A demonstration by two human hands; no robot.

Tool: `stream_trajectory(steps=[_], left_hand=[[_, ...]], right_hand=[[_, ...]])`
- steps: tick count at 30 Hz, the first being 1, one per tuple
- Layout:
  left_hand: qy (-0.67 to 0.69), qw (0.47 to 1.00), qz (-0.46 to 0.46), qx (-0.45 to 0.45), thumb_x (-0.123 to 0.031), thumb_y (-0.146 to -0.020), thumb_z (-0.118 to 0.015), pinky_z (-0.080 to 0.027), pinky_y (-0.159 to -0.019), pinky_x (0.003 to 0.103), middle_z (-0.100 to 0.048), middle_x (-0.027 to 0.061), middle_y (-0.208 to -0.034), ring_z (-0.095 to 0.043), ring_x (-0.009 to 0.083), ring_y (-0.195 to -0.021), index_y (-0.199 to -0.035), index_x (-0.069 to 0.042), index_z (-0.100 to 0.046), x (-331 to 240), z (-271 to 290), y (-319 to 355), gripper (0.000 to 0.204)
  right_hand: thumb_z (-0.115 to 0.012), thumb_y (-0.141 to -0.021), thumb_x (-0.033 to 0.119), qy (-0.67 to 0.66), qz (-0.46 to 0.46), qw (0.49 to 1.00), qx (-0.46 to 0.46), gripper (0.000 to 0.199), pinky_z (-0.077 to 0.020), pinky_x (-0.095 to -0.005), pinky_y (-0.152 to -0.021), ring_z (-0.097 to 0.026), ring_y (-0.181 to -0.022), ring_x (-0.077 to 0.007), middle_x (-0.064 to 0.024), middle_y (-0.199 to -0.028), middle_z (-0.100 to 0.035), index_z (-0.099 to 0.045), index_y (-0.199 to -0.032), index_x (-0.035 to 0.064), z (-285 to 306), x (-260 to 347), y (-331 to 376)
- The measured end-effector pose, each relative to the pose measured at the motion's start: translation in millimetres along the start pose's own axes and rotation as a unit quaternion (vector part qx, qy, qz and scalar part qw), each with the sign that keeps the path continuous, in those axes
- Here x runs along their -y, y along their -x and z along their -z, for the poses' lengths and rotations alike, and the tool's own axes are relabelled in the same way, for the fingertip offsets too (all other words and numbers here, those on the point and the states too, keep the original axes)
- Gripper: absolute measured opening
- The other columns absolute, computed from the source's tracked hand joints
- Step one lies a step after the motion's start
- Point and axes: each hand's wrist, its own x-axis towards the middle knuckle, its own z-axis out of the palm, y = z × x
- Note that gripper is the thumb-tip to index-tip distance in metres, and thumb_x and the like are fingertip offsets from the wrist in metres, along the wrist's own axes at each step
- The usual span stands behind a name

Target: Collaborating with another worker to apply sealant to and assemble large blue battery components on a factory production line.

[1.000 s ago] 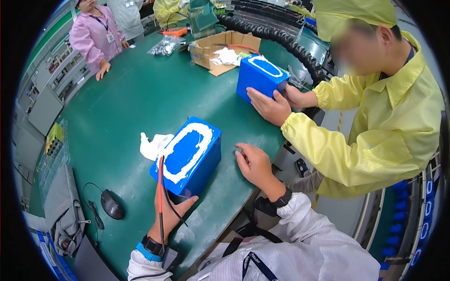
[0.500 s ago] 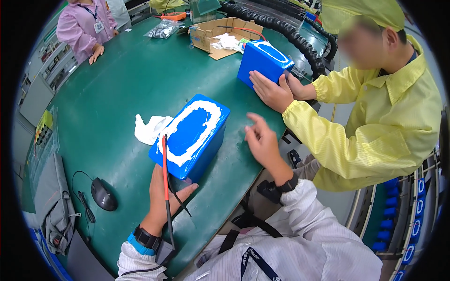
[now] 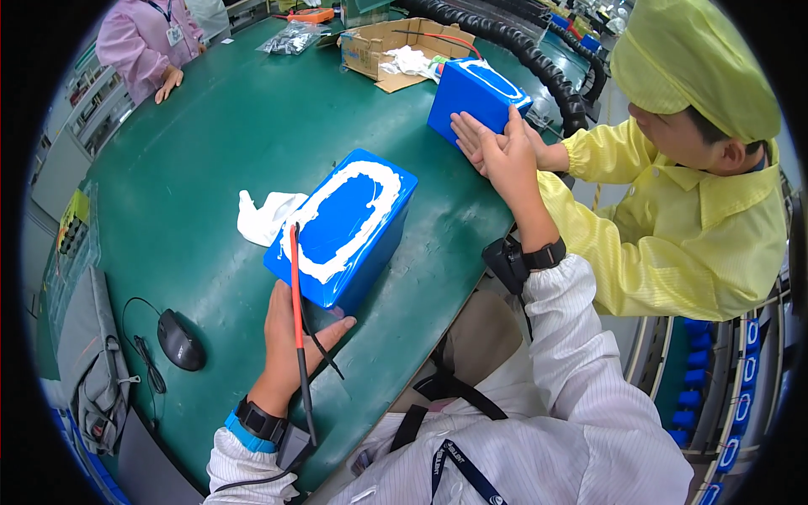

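Observation:
A blue block-shaped battery pack (image 3: 332, 227), with a white paste ring on its top, stands on the green table. A red lead (image 3: 296, 286) and a black lead run from its near end. My left hand (image 3: 290, 341) grips the pack's near end, thumb outstretched at the lower edge; part of the fingers is hidden behind it. My right hand (image 3: 515, 168) reaches to the far right, fingers apart and holding nothing. It overlaps a co-worker's hand (image 3: 471, 139), which lies against a second blue pack (image 3: 459, 105); whether my hand touches either, I cannot tell.
A white cloth (image 3: 265, 217) lies beside the near pack. Further left are a black mouse (image 3: 181, 341) and a grey bag (image 3: 88, 362). An open cardboard box (image 3: 362, 50) and a bag of small parts (image 3: 293, 38) sit at the back. A co-worker in yellow (image 3: 665, 219) stands at right.
My right hand has moved up and right, from beside the near pack to the co-worker's hand. The co-worker's head has lowered. My left hand stays at the near pack.

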Motion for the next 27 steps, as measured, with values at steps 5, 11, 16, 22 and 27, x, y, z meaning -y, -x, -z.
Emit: stream_trajectory(steps=[5,11,16,22,27], left_hand=[[-0.001,1.0,-0.003,0.001,-0.026,-0.07,-0.089,-0.047,-0.097,0.041,-0.057,0.0189,-0.124,-0.059,0.0317,-0.113,-0.139,0.0,-0.043,2.0,-0.7,0.1,0.087],[0.021,0.997,0.074,0.031,-0.019,-0.072,-0.089,-0.046,-0.099,0.038,-0.055,0.0172,-0.131,-0.058,0.0261,-0.114,-0.144,0.002,-0.038,-8.5,5.8,1.2,0.091],[0.025,0.997,0.067,0.04,-0.018,-0.074,-0.089,-0.039,-0.11,0.039,-0.053,0.0176,-0.138,-0.051,0.0272,-0.128,-0.146,0.002,-0.037,-3.6,1.9,2.9,0.091],[0.075,0.996,0.044,0.024,-0.024,-0.076,-0.088,-0.037,-0.111,0.04,-0.053,0.0184,-0.139,-0.051,0.0286,-0.128,-0.147,0.002,-0.037,-2.9,-0.7,1.7,0.091],[0.06,0.997,0.035,0.026,-0.026,-0.077,-0.087,-0.037,-0.111,0.04,-0.054,0.0196,-0.139,-0.05,0.0292,-0.129,-0.147,0.002,-0.036,-5.9,0.8,0.4,0.091]], right_hand=[[-0.053,-0.101,0.015,-0.043,-0.036,0.997,0.044,0.064,-0.0563,-0.0239,-0.064,-0.071,-0.075,-0.0141,-0.0167,-0.115,-0.073,-0.024,-0.148,-0.0155,11.3,-5.4,-3.2],[-0.062,-0.097,0.013,-0.035,-0.013,0.997,0.063,0.028,-0.0493,-0.0275,-0.056,-0.064,-0.06,-0.0115,-0.0088,-0.076,-0.071,-0.062,-0.119,-0.0043,-19.1,-6.6,65.0],[-0.065,-0.093,0.014,0.023,-0.006,0.997,0.07,0.014,-0.0489,-0.0361,-0.055,-0.065,-0.06,-0.025,-0.0146,-0.072,-0.066,-0.068,-0.1,0.0023,-33.6,-19.7,121.0],[-0.064,-0.089,0.01,0.088,0.135,0.987,0.02,0.007,-0.0502,-0.0427,-0.062,-0.065,-0.068,-0.0325,-0.013,-0.075,-0.066,-0.066,-0.09,0.0036,-39.4,-11.9,124.8],[-0.064,-0.089,0.01,0.084,0.156,0.984,0.003,0.007,-0.0498,-0.0432,-0.065,-0.065,-0.071,-0.032,-0.0123,-0.078,-0.067,-0.066,-0.089,0.0035,-42.3,-16.2,126.8]])
